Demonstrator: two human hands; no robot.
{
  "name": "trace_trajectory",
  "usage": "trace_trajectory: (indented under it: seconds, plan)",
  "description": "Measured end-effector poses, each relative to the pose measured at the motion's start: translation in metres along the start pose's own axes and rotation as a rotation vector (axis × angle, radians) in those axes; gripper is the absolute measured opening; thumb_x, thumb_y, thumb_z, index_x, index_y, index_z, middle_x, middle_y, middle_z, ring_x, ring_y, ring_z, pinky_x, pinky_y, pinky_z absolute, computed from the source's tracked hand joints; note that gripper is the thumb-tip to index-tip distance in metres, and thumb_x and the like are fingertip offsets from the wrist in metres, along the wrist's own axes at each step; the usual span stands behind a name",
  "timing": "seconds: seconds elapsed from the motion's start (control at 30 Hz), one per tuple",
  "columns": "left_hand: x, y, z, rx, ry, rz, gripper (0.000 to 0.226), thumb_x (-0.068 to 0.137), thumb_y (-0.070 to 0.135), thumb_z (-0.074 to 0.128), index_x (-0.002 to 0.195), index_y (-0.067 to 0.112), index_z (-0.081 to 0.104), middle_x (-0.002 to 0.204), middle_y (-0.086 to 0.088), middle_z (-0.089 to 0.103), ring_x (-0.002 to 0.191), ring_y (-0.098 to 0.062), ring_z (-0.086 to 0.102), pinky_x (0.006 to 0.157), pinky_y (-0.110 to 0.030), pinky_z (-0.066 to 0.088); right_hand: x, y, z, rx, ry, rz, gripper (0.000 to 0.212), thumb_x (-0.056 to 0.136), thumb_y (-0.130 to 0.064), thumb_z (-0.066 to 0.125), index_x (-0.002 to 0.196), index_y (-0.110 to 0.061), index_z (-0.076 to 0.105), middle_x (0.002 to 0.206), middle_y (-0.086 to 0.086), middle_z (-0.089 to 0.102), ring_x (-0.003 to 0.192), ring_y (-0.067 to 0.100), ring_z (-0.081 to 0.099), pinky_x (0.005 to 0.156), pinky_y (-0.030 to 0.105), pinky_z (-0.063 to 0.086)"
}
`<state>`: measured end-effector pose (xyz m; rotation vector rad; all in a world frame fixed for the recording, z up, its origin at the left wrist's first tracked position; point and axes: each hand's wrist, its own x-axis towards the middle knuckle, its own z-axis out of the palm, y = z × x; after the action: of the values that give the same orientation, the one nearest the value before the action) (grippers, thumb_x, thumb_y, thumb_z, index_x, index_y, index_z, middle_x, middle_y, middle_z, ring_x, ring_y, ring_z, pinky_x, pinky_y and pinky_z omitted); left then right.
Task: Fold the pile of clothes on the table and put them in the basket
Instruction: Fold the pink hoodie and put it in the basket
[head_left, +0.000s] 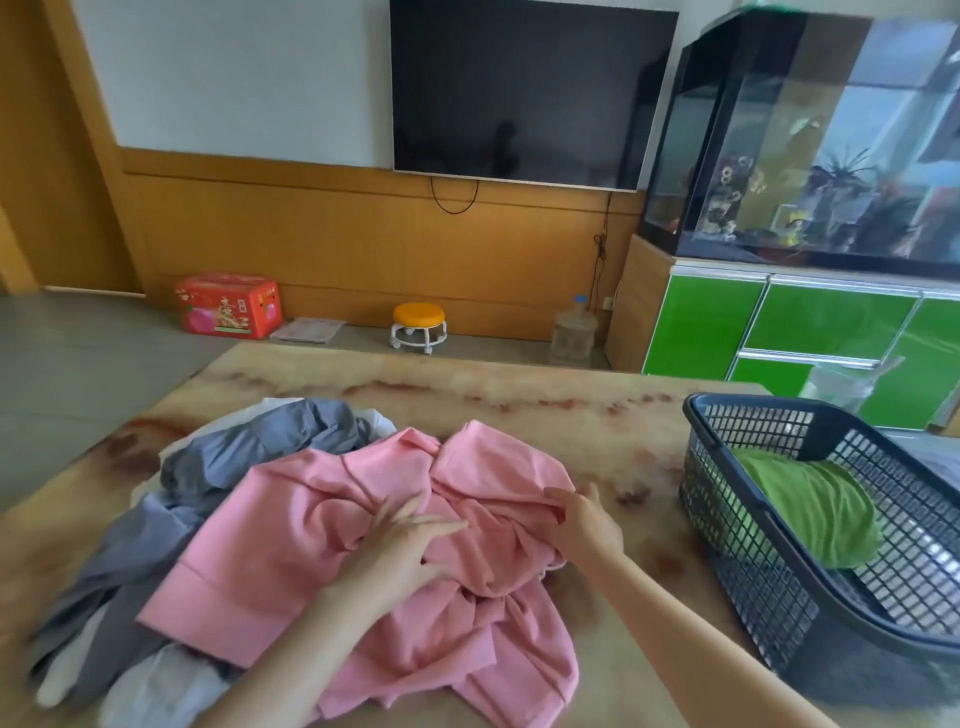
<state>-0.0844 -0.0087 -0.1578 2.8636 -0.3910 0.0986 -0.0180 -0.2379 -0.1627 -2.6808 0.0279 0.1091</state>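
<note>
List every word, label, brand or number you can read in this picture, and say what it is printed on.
Red box on the floor: printed characters, too blurred to read.
Flat sheet beside it: print too small to read.
Water bottle: markings too blurred to read.
Nothing can be quoted.

Background. A dark television (524, 88) is hanging on the wall above wood panelling (337, 244), a cable (454, 200) drooping beneath it. At right, an aquarium (810, 156) is standing on a green-fronted cabinet (831, 322). Along the wall, a red carton (228, 304), a flat sheet (307, 329), an orange-topped wheeled stool (418, 326) and a clear water bottle (573, 332) are sitting on the floor.
</note>
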Motion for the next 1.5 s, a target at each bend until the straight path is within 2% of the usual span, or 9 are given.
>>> trace_trajectory:
  seconds: [0.17, 0.33, 0.47, 0.67, 0.97, 1.13, 1.27, 1.37, 1.5]
  plan:
    - [0.006, -0.015, 0.015, -0.056, 0.082, 0.072, 0.063, 0.058, 0.074, 0.044, 0.106, 0.042, 0.068, 0.119, 0.019, 0.062, 0.132, -0.015, 0.039, 0.111, -0.033, 0.01, 0.023, -0.002, -0.002, -0.056, 0.032, 0.011, 0.02, 0.069, -0.048, 0.069, 0.081, -0.032, 0.067, 0.099, -0.006, 0.062, 0.082, 0.016, 0.062, 0.063, 0.025, 0.044]
    - [0.018, -0.019, 0.013, -0.152, 0.345, 0.075, 0.031, 0.064, 0.055, 0.053, 0.056, 0.029, 0.068, 0.055, 0.01, 0.058, 0.064, -0.014, 0.063, 0.069, -0.02, 0.033, 0.048, -0.001, -0.015, 0.217, 0.038, 0.027, 0.019, 0.072, -0.037, 0.074, 0.068, -0.02, 0.066, 0.062, -0.002, 0.061, 0.057, 0.017, 0.055, 0.054, 0.025, 0.042]
    - [0.02, -0.011, -0.004, -0.489, 0.368, -0.196, 0.013, 0.078, 0.035, 0.072, 0.067, 0.03, 0.068, 0.058, 0.015, 0.062, 0.054, 0.001, 0.057, 0.05, -0.013, 0.042, 0.06, -0.001, -0.037, 0.792, 0.001, 0.178, 0.016, 0.081, -0.01, 0.072, 0.08, 0.0, 0.06, 0.064, 0.012, 0.059, 0.044, 0.017, 0.056, 0.041, 0.025, 0.051]
    - [0.046, -0.018, -0.016, -0.686, 0.522, -0.421, 0.01, 0.079, 0.024, 0.073, 0.083, 0.016, 0.072, 0.069, 0.014, 0.063, 0.07, -0.004, 0.057, 0.061, -0.006, 0.039, 0.083, -0.008, -0.056, 1.265, 0.044, 0.327, 0.013, 0.088, -0.002, 0.062, 0.084, 0.01, 0.057, 0.068, 0.02, 0.062, 0.043, 0.023, 0.064, 0.051, 0.037, 0.058]
    - [0.066, -0.018, -0.027, -0.98, 0.671, -0.612, 0.021, 0.089, 0.022, 0.063, 0.096, 0.005, 0.071, 0.081, -0.002, 0.063, 0.085, -0.012, 0.053, 0.074, -0.02, 0.038, 0.096, 0.006, -0.05, 1.132, 0.256, 0.118, 0.03, 0.091, -0.01, 0.058, 0.121, -0.008, 0.058, 0.107, 0.005, 0.064, 0.098, 0.021, 0.062, 0.093, 0.039, 0.051]
    - [0.09, -0.027, -0.038, -1.275, 0.746, -0.759, 0.023, 0.088, 0.012, 0.06, 0.11, 0.017, 0.059, 0.087, -0.002, 0.051, 0.084, -0.019, 0.045, 0.07, -0.026, 0.039, 0.041, 0.006, -0.025, 0.761, 0.14, -0.103, 0.033, 0.086, 0.001, 0.058, 0.113, -0.016, 0.063, 0.097, 0.004, 0.066, 0.079, 0.016, 0.061, 0.066, 0.018, 0.046]
    - [0.081, -0.008, -0.022, -0.77, 0.373, -0.565, 0.066, 0.073, 0.056, 0.06, 0.133, 0.032, 0.048, 0.144, -0.009, 0.036, 0.136, -0.028, 0.026, 0.112, -0.037, 0.022, -0.018, 0.022, 0.028, 0.488, -0.099, -0.175, 0.018, 0.079, -0.023, 0.067, 0.096, -0.026, 0.069, 0.086, -0.003, 0.071, 0.073, 0.008, 0.061, 0.064, 0.021, 0.046]
    - [0.06, 0.003, -0.004, -0.307, 0.311, -0.369, 0.061, 0.073, 0.045, 0.074, 0.129, 0.042, 0.05, 0.157, -0.011, -0.013, 0.142, -0.031, -0.02, 0.116, -0.049, 0.001, -0.05, 0.024, 0.053, 0.427, -0.055, -0.196, 0.033, 0.075, -0.027, 0.067, 0.107, -0.029, 0.067, 0.102, -0.016, 0.059, 0.093, 0.004, 0.055, 0.083, 0.022, 0.047]
    - [0.039, 0.002, 0.01, -0.082, 0.329, -0.092, 0.056, 0.068, 0.047, 0.077, 0.12, 0.041, 0.06, 0.155, -0.006, -0.016, 0.139, -0.026, -0.027, 0.112, -0.056, -0.001, -0.062, 0.014, 0.052, 0.391, -0.08, -0.161, 0.051, 0.064, -0.047, 0.065, 0.113, -0.036, 0.064, 0.103, -0.021, 0.062, 0.102, 0.008, 0.056, 0.087, 0.025, 0.047]
